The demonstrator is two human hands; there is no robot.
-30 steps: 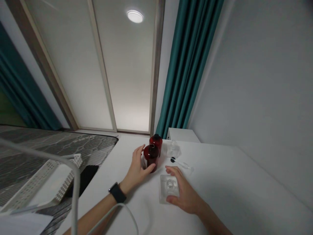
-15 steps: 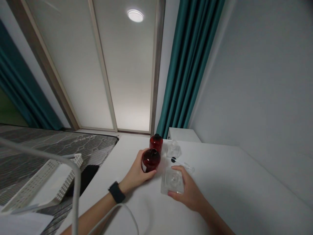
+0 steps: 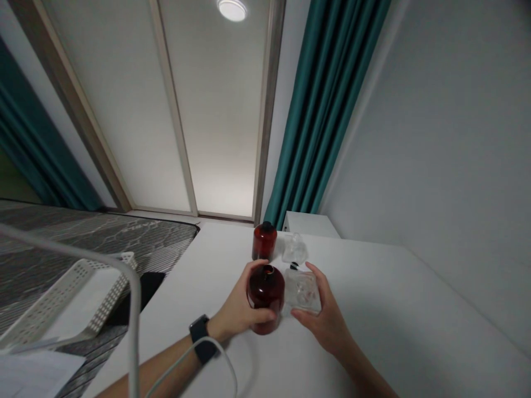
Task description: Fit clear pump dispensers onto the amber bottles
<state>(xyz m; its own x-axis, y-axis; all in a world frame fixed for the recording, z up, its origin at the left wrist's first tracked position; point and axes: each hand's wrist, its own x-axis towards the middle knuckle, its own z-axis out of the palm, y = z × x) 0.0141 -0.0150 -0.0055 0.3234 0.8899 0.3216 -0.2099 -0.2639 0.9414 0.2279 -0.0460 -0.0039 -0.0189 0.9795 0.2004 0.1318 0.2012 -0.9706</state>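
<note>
My left hand (image 3: 244,304), with a dark watch on its wrist, is closed round a dark red-brown bottle (image 3: 267,293) whose mouth is uncapped. Just right of it, my right hand (image 3: 321,309) grips a clear, square glass bottle (image 3: 302,288) between thumb and fingers. The two bottles stand side by side, nearly touching. Behind them is a second red-brown bottle (image 3: 264,242) with a black cap. Another clear glass bottle (image 3: 295,249) is to its right. A small black cap (image 3: 294,266) shows partly behind the clear bottle I hold.
All these stand on a white table (image 3: 373,320). A white perforated basket (image 3: 78,298) and a black object (image 3: 145,293) are beyond its left edge. A pale cable (image 3: 226,354) crosses near my left forearm. A white cabinet (image 3: 311,224) stands behind the table.
My left hand has brought the red-brown bottle nearer and to the right. My right hand has shifted the clear bottle right and slightly away. My view has tilted down slightly.
</note>
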